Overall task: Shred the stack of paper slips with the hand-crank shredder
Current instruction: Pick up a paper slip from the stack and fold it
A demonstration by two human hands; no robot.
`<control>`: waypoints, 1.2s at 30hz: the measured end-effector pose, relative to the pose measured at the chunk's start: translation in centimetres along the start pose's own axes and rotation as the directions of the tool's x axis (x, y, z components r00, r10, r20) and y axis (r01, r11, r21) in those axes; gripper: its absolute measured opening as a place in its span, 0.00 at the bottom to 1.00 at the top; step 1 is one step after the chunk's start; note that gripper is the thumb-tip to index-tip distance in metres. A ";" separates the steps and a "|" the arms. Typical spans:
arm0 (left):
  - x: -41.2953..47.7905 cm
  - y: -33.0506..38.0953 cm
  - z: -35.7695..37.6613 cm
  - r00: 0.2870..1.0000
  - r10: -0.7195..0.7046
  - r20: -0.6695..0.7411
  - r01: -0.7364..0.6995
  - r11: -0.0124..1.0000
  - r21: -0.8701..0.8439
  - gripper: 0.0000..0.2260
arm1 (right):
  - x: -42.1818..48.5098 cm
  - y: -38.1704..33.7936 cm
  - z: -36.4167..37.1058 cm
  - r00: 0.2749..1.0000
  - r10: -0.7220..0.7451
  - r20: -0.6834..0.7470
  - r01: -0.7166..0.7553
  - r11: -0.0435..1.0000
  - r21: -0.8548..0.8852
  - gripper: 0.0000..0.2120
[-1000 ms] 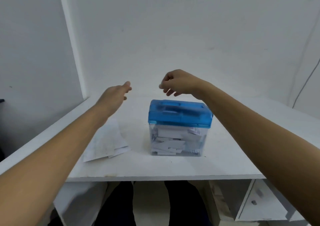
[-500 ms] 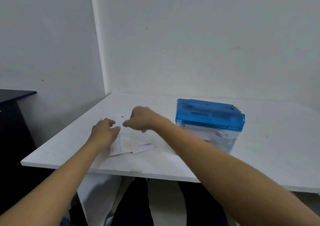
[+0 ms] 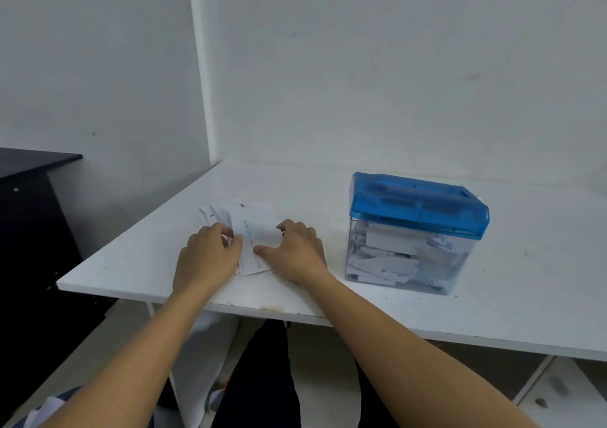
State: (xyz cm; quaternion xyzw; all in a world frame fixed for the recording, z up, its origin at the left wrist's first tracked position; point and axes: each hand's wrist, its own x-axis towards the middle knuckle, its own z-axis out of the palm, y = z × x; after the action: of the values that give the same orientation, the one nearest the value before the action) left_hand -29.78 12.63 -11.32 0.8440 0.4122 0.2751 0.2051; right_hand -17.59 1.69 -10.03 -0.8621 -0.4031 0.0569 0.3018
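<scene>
A loose stack of white paper slips [image 3: 254, 227] lies on the white table [image 3: 328, 191], left of the shredder. My left hand [image 3: 208, 255] lies on the stack's left side, fingers curled at its edge and thumb on the top slip. On the stack's right side, my right hand [image 3: 297, 250] has its fingers curled at the top slip's far corner and its thumb pressing on the paper. The shredder [image 3: 415, 230] stands apart to the right, a clear bin full of white paper pieces under a blue lid [image 3: 417, 202]. Its crank is not plainly visible.
A black cabinet [image 3: 33, 171] stands left of the table, lower than the wall corner [image 3: 202, 99]. The table's front edge [image 3: 262, 311] runs just below my wrists. White drawers [image 3: 558, 388] sit under the table at right, and my legs show beneath.
Both hands dropped from above the shredder to the paper slips on its left and now lie on the stack. The view swung left, so the shredder sits further right.
</scene>
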 end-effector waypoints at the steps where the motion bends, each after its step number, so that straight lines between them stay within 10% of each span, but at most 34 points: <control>1: 0.0 -0.1 0.1 1.000 0.013 -0.006 -0.013 1.000 -0.001 0.10 | 0.0 0.1 -0.1 1.000 0.029 -0.009 -0.029 0.997 0.071 0.26; 5: 0.0 -0.3 0.2 0.998 0.067 0.001 -0.067 0.997 0.037 0.12 | 0.1 0.5 -0.7 0.986 0.157 -0.063 -0.133 0.949 0.286 0.18; 13: -0.2 0.3 0.6 0.984 0.149 0.101 -0.169 0.958 0.233 0.20 | 0.0 -0.4 -0.4 0.994 0.098 -0.053 -0.099 0.995 -0.022 0.24; 36: -0.6 0.7 0.4 0.984 0.162 0.080 -0.173 0.969 0.177 0.18 | -0.2 0.0 -0.1 0.996 -0.008 -0.089 0.029 0.969 0.247 0.23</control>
State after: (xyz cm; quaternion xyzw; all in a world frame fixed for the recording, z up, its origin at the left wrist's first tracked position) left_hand -29.48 11.69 -11.39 0.8995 0.3561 0.2249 0.1160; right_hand -17.65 1.51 -9.98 -0.8155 -0.3873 0.0663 0.4248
